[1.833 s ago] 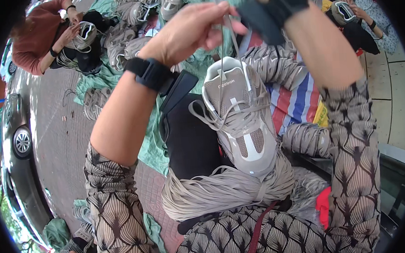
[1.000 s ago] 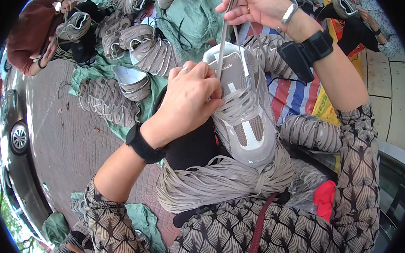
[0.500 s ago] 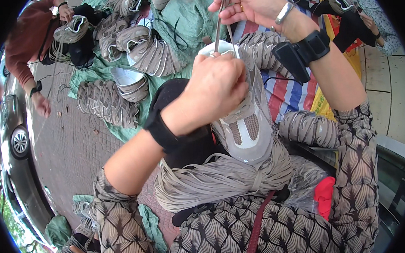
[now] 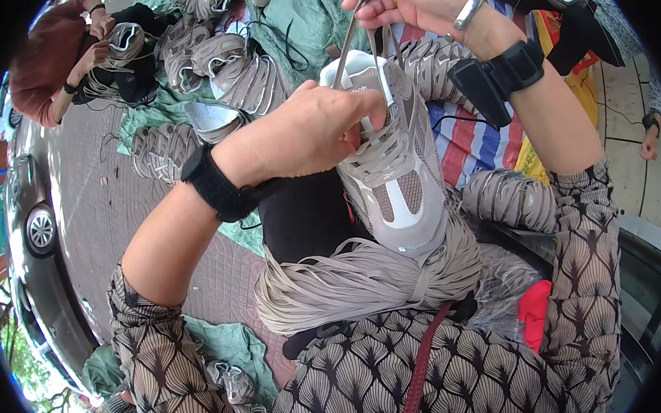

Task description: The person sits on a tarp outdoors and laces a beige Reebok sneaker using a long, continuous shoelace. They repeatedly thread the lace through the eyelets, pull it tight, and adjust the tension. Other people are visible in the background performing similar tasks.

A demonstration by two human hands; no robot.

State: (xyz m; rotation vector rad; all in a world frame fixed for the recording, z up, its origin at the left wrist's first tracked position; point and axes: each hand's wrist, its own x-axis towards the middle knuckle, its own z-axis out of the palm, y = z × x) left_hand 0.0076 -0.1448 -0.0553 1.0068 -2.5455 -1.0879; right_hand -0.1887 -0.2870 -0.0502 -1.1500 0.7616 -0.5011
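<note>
A grey-beige sneaker (image 4: 405, 194) lies toe toward me on my lap, its upper eyelets partly covered. My right hand (image 4: 401, 7) is raised above the collar, its fingers closed on the shoelace (image 4: 345, 53), whose strands run tautly down to the shoe. At the left side of the lacing is my left hand (image 4: 310, 128), with curled fingers pinching at the lace; its fingertips are partly hidden. A thick bundle of loose grey laces (image 4: 335, 289) lies under the toe, across my lap.
Stacked laced sneakers lie beyond on green sacking (image 4: 304, 26) and a striped sheet (image 4: 485, 140). More shoe uppers (image 4: 515, 199) are by my right forearm. Another person (image 4: 53, 61) handles a shoe at far left. A dark car (image 4: 41, 247) stands on the left.
My left hand has moved left and slightly down from the shoe's tongue, uncovering more of the lacing. My right hand stays raised with the lace. The other person's hands have come together at their shoe.
</note>
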